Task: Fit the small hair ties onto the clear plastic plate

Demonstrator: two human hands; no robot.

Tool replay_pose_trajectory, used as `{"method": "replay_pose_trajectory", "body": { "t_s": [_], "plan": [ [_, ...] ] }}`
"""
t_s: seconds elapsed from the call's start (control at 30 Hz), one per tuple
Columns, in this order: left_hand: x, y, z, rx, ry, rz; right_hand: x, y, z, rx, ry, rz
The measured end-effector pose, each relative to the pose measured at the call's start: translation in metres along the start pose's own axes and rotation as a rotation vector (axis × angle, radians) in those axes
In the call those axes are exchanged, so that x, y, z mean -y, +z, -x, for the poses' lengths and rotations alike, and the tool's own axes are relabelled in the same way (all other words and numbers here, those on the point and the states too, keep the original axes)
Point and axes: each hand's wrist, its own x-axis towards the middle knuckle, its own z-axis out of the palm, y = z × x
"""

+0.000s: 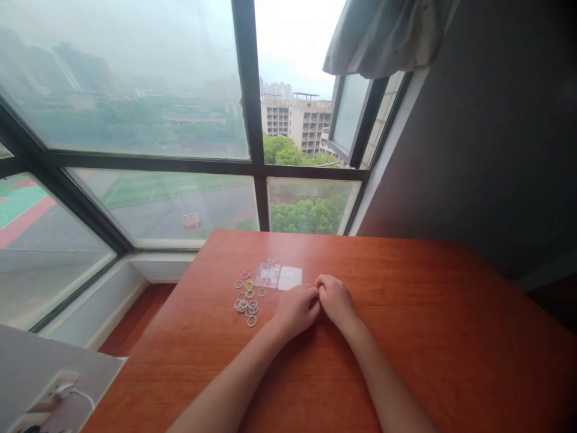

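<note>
Left hand (294,310): was loosely curled at the middle of the table (406,337), thumb and forefinger bent toward the right; whether it gripped anything could not be told.
Right hand (334,296): was curled too, its fingertips touching or almost touching the left's; anything between them was hidden.
Rings (241,306): lay loose toward the table's left edge, pink, yellow and grey-green, several overlapping.
Clear case (267,275): sat just right of the farther rings, toward the table's far edge, with a whitish panel (290,278) beside it; whether the two were joined was unclear.
Fingertips together: the step in hand seemed to be close two-handed fingering, or a pause.
From fingertips to rings: a next move there would probably have called for parting the hands and a light pinch to single one out.
</note>
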Motion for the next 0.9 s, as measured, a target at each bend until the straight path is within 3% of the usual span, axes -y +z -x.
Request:
{"method": "replay_pose_trajectory", "body": {
  "t_s": [0.9],
  "plan": [
    [0.0015,0.0005,-0.0011,0.005,-0.047,0.001,0.0087,0.0002,0.0045,-0.013,0.046,0.043]
  ]
}}
